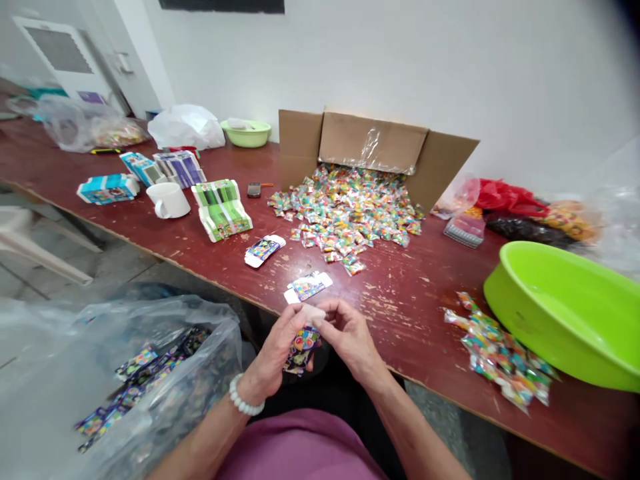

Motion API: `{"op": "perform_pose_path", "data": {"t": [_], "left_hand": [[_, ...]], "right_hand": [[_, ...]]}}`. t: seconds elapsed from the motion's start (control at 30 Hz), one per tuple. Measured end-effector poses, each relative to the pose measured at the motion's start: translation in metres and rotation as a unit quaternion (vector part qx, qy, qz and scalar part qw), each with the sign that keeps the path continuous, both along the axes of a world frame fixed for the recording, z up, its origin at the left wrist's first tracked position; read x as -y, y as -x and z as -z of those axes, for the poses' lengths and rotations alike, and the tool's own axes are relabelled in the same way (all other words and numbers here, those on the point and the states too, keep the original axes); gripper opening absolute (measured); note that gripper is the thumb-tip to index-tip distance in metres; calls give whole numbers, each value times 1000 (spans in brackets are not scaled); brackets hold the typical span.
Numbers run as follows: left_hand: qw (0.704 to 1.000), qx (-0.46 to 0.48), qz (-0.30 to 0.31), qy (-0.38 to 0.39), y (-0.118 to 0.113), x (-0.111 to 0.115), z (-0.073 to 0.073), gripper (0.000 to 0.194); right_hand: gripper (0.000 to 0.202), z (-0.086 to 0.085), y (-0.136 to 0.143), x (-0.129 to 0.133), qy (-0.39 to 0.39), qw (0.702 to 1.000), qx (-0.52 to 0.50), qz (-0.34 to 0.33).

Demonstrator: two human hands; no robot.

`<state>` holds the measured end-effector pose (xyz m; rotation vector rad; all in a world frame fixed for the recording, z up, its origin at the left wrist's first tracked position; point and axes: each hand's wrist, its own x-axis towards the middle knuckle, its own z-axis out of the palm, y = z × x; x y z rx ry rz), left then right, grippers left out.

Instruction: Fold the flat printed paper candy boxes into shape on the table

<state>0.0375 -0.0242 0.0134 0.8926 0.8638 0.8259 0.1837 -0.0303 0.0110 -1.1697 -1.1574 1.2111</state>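
Fingers of the left hand (275, 352) disappear behind the printed packets (304, 343), and fingertips of both it and the right hand (351, 339) cover parts of a white piece (313, 315), too blurred to identify. Any lettering on the packets is too small to read. Near left, a cloudy bag (55, 340) blurs its deeper contents and runs past the picture's edge. The green basin (533, 331) is cut off at right; the candy heap (350, 210) hides the cardboard box's (373, 139) lower part.

Left hand (274, 353), right hand (351, 341) close together before torso (305, 448); fingers (342, 307) curled; forearms (413, 423) bare, converging.
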Motion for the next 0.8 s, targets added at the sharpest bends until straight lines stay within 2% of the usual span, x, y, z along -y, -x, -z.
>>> {"op": "perform_pose_path", "data": {"t": [0.13,0.3,0.37,0.43,0.53,0.6,0.7,0.8], "left_hand": [[999,-23,-9,-23,1,0,4,40],[999,-1,-21,-31,1,-1,1,40],[999,21,-23,-13,-1,-2,0,39],[999,43,-33,-5,-3,-3,-1,37],[996,64,-53,-10,-4,-3,-1,35],[995,72,-63,-15,-5,-2,-2,32],[994,72,-77,-24,-6,0,-2,29],[993,72,-84,-26,-7,2,-1,30]], "right_hand": [[39,-2,4,1,28,999,-19,24],[26,-1,3,4,83,987,-131,-42],[23,3,3,5,73,984,-162,-22],[28,8,6,5,41,983,-173,35],[32,15,12,6,-6,986,-126,106],[20,16,14,8,-45,990,-51,124],[6,13,12,10,-122,984,62,113],[10,8,7,9,-132,987,74,59]]}}
